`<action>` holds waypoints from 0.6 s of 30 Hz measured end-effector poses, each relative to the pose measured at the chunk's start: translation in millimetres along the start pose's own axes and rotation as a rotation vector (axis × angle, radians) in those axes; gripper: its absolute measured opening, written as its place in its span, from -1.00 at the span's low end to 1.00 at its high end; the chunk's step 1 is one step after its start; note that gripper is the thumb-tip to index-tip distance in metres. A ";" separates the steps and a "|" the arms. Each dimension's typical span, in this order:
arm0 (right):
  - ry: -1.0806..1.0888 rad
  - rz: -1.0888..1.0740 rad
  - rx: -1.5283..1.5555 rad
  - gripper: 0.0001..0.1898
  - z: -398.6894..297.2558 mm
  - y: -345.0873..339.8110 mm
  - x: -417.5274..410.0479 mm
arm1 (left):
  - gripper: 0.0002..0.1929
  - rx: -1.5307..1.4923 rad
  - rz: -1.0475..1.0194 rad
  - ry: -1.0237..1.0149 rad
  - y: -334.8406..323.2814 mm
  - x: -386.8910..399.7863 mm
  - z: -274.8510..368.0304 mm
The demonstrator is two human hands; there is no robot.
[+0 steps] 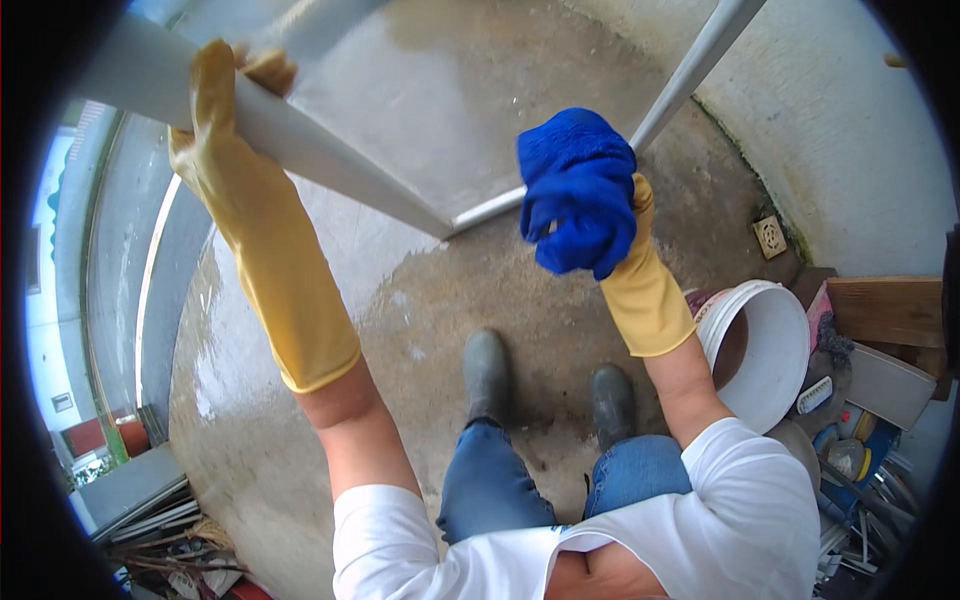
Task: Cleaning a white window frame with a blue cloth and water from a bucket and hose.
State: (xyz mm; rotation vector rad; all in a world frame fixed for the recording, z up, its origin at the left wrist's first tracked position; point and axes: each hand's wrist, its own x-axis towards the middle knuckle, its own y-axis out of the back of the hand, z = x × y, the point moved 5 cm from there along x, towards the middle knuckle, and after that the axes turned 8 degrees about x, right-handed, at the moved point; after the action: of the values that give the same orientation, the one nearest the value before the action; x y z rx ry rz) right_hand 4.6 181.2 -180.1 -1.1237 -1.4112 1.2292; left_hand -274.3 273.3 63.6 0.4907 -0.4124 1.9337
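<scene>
My left hand (214, 112), in a yellow rubber glove, is wrapped around the thick upper-left bar of a whitish frame (337, 169). That frame stands tilted before me with one corner low near the wet floor. I cannot tell whether a pane fills it. My right hand (643, 225), gloved the same way, holds a bunched blue cloth (577, 191) that hides most of its fingers. The cloth overlaps the frame's lower rail (491, 208) and the foot of its right bar (694, 71); whether it presses on them is unclear.
To my right a white plastic bucket (772, 352) lies tipped beside a scrub brush (815, 395), a wooden board (885, 311) and assorted clutter. A floor drain (769, 237) sits by the wall (847, 150). Stacked panels (135, 487) and sticks lie at lower left.
</scene>
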 end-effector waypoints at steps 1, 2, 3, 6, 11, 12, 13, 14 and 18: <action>-0.004 0.017 0.000 -0.31 -8.3 9.9 -2.9 | -0.50 0.006 0.001 0.017 -2.2 -0.7 -0.5; -0.004 0.004 -0.110 -0.30 -19.8 21.3 -4.5 | -0.50 -0.005 0.003 -0.001 -3.9 -1.4 1.0; -0.011 -0.019 -0.206 -0.29 -21.9 30.3 -5.2 | -0.50 -0.004 0.006 -0.030 -2.8 -0.2 3.9; 0.117 0.072 -0.296 -0.18 -31.1 59.4 -13.0 | -0.50 0.063 0.010 -0.025 5.0 1.2 -3.7; -0.088 0.057 -0.169 -0.23 -56.6 99.7 -32.5 | -0.50 0.016 0.002 0.002 5.2 3.5 -11.2; 0.027 0.367 -0.242 -0.41 -62.6 112.7 -37.7 | -0.50 0.021 0.008 -0.020 3.4 0.2 -8.0; 0.036 0.373 -0.248 -0.41 -60.9 113.4 -36.9 | -0.50 0.025 0.014 -0.042 2.0 -2.9 -5.2; 0.141 0.601 -0.293 -0.54 -65.5 124.1 -41.2 | -0.50 0.051 0.032 -0.030 2.2 -5.6 -4.9; 0.464 1.017 -0.525 -0.77 -74.5 150.3 -40.2 | -0.48 0.100 0.031 -0.012 10.0 3.5 7.8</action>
State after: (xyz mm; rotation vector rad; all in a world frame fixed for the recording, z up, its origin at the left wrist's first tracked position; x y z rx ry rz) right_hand 93.8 165.5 -326.9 -2.4944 -0.7828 1.1107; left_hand -283.6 268.3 71.4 0.5638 -0.3332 1.9892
